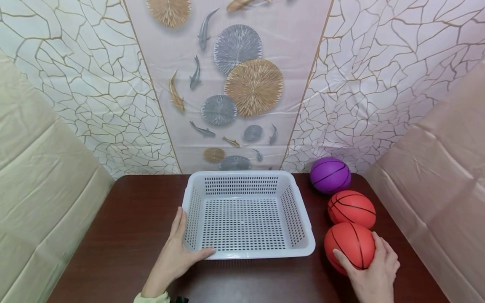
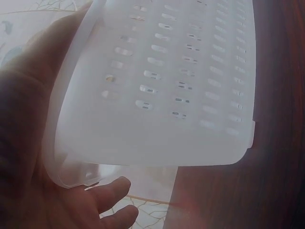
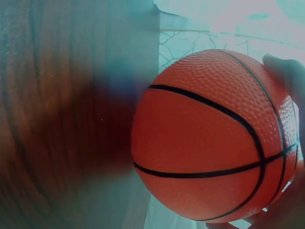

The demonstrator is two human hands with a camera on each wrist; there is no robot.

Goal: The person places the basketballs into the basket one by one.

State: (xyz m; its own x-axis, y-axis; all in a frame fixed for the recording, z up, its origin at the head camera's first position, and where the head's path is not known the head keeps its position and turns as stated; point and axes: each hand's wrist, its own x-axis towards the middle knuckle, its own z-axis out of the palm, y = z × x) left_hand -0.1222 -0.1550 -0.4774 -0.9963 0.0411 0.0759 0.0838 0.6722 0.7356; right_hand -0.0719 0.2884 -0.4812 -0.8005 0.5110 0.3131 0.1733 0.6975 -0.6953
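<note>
Front red ball (image 1: 350,244): right of white basket (image 1: 261,254), in right hand (image 1: 373,273), fingers and thumb curled round opposite sides; desk (image 1: 242,284) contact unclear. Left hand (image 1: 177,254): fingers straight, thumb splayed, at basket's near-left corner. Grip wide, lift clear of rear red ball (image 1: 352,207), steady basket.

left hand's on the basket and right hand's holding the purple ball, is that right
Not quite: the right hand holds the nearer red ball, not the purple ball, as the head view shows. The left hand is on the basket.
</note>
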